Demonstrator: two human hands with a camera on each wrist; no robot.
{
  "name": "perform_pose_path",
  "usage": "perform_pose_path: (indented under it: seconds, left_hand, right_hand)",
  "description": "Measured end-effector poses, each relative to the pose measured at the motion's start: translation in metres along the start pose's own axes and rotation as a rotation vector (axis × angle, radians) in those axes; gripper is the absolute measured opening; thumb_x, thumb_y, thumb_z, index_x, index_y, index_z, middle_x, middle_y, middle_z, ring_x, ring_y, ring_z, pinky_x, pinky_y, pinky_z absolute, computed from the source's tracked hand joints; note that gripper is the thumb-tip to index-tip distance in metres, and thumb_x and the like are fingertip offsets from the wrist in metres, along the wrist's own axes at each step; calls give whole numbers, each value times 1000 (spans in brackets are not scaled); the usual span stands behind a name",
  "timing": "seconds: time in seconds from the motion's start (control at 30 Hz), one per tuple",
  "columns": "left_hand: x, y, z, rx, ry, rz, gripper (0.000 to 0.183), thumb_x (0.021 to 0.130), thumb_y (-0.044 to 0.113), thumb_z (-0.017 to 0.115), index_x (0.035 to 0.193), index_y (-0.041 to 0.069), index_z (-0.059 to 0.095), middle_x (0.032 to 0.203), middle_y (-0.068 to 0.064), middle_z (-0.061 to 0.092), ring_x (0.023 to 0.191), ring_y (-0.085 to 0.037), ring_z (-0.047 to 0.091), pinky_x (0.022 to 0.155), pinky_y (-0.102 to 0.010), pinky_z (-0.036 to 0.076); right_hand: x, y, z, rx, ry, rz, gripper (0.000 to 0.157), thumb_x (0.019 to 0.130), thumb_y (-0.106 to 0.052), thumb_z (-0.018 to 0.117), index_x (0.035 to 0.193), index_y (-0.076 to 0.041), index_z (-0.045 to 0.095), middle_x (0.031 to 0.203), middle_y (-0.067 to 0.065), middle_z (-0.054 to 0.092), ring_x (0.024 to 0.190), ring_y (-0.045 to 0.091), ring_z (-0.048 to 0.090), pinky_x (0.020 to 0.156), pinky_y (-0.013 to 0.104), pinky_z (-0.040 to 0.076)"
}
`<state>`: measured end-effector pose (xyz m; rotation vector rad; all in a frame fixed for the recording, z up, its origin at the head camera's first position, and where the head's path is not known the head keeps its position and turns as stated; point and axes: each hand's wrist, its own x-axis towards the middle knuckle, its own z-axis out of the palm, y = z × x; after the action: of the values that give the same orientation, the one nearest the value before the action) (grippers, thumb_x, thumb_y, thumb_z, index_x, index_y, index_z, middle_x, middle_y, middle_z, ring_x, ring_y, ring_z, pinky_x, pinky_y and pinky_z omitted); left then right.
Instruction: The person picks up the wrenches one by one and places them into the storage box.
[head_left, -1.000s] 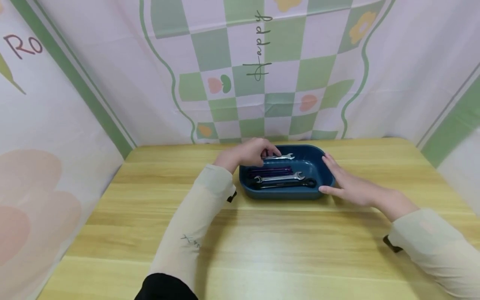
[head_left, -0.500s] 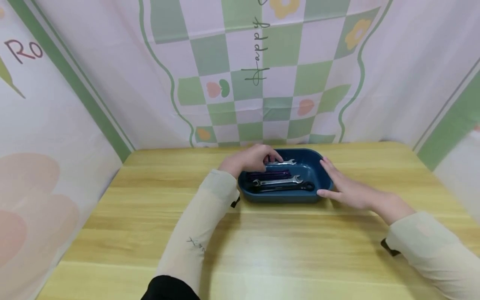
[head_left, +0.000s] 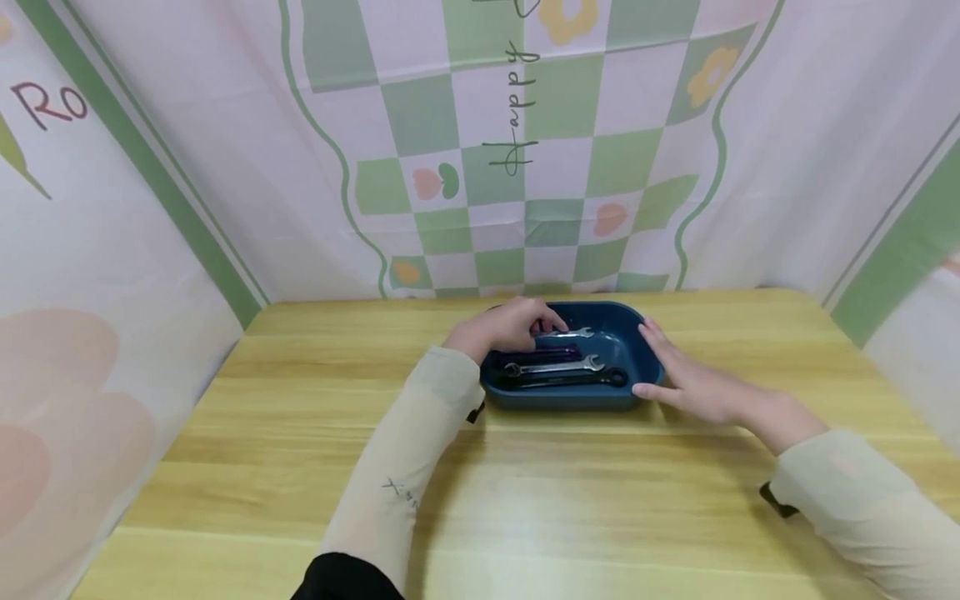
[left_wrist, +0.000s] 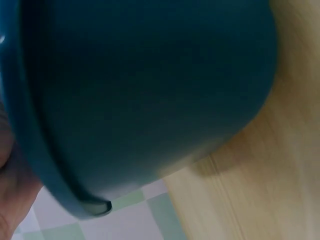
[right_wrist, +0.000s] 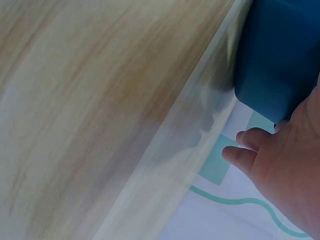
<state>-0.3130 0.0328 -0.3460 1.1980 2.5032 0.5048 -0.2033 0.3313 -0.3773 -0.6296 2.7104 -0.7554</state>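
A dark blue oblong tray (head_left: 562, 402) holds several wrenches. Over its back left part, my left hand (head_left: 513, 325) reaches in and pinches a silver wrench (head_left: 579, 333), whose open end pokes out to the right of the fingers. Nearer the front lie a purple wrench (head_left: 558, 353), another silver wrench (head_left: 558, 367) and a black wrench (head_left: 573, 380). My right hand (head_left: 693, 383) rests on the tray's right end, thumb at the front corner and the other fingers extended along the far side. The left wrist view shows mainly the tray's outer wall (left_wrist: 150, 90), with the fingers mostly hidden.
The tray stands on a wooden table (head_left: 525, 508) near its back edge. Behind it hangs a cloth (head_left: 562, 179) with green checks, and another printed cloth (head_left: 97, 250) flanks the table on the left.
The whole scene sits slightly lower in the head view, as the camera has tilted. Both hands keep their places at the tray, the left still holding the silver wrench inside it.
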Motion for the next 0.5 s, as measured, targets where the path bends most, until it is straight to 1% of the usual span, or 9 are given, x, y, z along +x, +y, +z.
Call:
perform_pose_path:
  seconds: [0.17,0.33,0.5]
  left_hand:
    - [3,-2,4,-6,-15,5,56,89,-15,58,136,15,68,117,-4,62,101,-16,55,77,-23,48]
    - [5,-2,8,-20,-6,-6,56,90,-15,58,135,15,69,117,-4,61,97,-17,54,74,-23,47]
    - [7,-5,12,-26,3,-18,54,91,-14,59,135,15,69,118,-3,61,95,-16,53,74,-23,47]
  right_hand:
    - [-1,1,1,13,2,-12,95,106,-37,57,163,-6,-12,167,18,-22,146,59,6,110,76,16]
    - [-1,2,1,26,6,-20,95,106,-36,58,163,-6,-12,167,17,-22,147,59,5,111,76,16]
    - [0,2,0,22,8,-22,95,106,-36,58,163,-7,-12,167,18,-21,147,59,5,111,76,16]
